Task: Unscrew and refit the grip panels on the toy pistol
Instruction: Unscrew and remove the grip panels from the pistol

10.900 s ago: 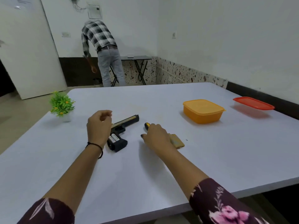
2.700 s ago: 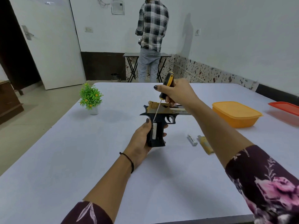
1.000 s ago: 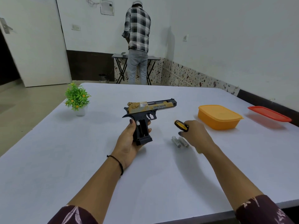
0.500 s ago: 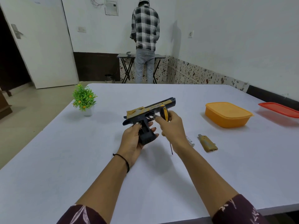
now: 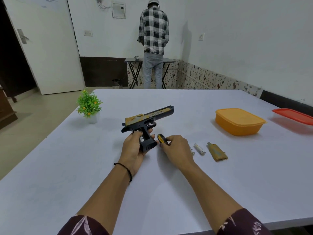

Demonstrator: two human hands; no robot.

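My left hand (image 5: 133,150) grips the black and gold toy pistol (image 5: 149,116) by its handle, barrel pointing right and away. The handle's side is uncovered and shows its inside. My right hand (image 5: 176,149) holds the yellow and black screwdriver (image 5: 160,139) just right of the handle, low over the table; its shaft is hidden by the hand. A removed gold grip panel (image 5: 216,152) lies flat on the white table (image 5: 220,192) to the right. A white battery (image 5: 199,148) lies between the panel and my right hand.
An orange lidded box (image 5: 238,121) stands at the right, a red-lidded container (image 5: 294,116) beyond it at the table's edge. A small potted plant (image 5: 89,106) stands at the far left. A person in a checked shirt (image 5: 153,44) stands at a side table by the back wall.
My right hand has lowered the screwdriver from beside the trigger guard to near the table, right of the handle. The pistol is held a little lower and more level.
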